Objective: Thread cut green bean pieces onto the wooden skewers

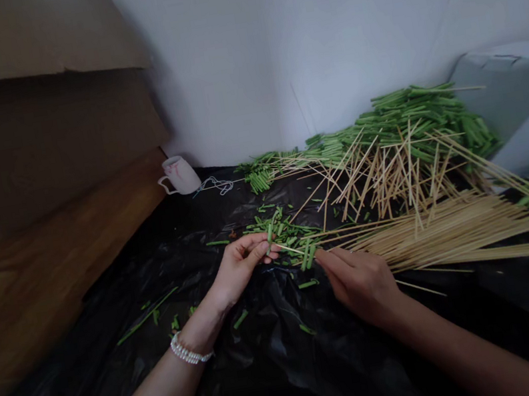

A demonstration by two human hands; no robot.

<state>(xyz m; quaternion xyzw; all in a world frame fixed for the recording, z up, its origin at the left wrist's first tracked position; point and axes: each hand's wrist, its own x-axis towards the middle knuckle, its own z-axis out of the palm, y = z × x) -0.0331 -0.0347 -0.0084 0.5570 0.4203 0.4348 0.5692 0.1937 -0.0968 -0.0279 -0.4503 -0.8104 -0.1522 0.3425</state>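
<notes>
Left hand [240, 266]: is pinching a green stem piece [269, 232] at the held skewer's left end, finger and thumb nearly together.
Right hand [361, 276]: is gripping the skewer near its right end, fingers curled in.
Held skewer [287, 248]: is running between both hands, just on the near side of the loose cuttings [276, 222], and is carrying green pieces [308, 255] beside the right fingers; it is looking only partly filled.
Threaded heap [413, 119]: is lying far right by the wall [318, 33], skewer ends pointing near; this share is looking done.
Bare skewers [463, 232]: are lying right of the right hand, apparently unfilled, so plenty of work is remaining.
Loose cuttings: are lying on the black sheet [274, 379], seemingly unused.
Mug [182, 174]: is standing far left, beside a pale cord [219, 184].
Counts: two hands, one held skewer, one mug are showing; about three pieces are sitting by the right fingers; threaded skewers, bare skewers and cuttings are overlapping too much for counting.
</notes>
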